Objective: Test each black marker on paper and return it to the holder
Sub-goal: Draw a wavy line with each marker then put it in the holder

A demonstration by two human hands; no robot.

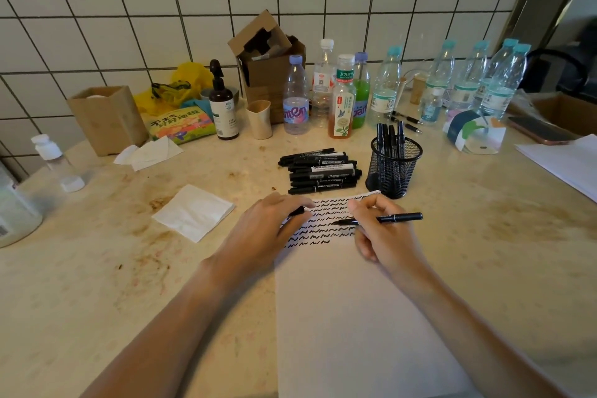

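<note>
Black marker (384, 219) lies nearly level in the right hand (382, 229), pinched between thumb and fingers, its uncapped tip pointing left and sitting at or just above a white sheet of paper (349, 317). Whether the tip actually touches the sheet cannot be told. The paper lies on a stained, cream-coloured bench (129, 268), directly in front of the person, and its far end carries several rows of short black squiggles (319, 229).

The left hand (274, 223) rests on the left edge of the paper with its fingers curled around a small black piece, probably the marker's cap (296, 211), which peeks out by the fingertips.

Just beyond the paper, a loose pile of black markers (319, 171) lies on the bench. Just to the right of the pile stands a black wire-mesh holder (394, 168), with several black markers (390, 136) standing upright in it.

A folded white tissue (193, 212) lies to the left of the left hand. Along the white tiled wall at the back stand a row of plastic bottles (384, 87), an open cardboard box (269, 64), a dark pump bottle (223, 107) and a brown paper bag (106, 116).
</note>
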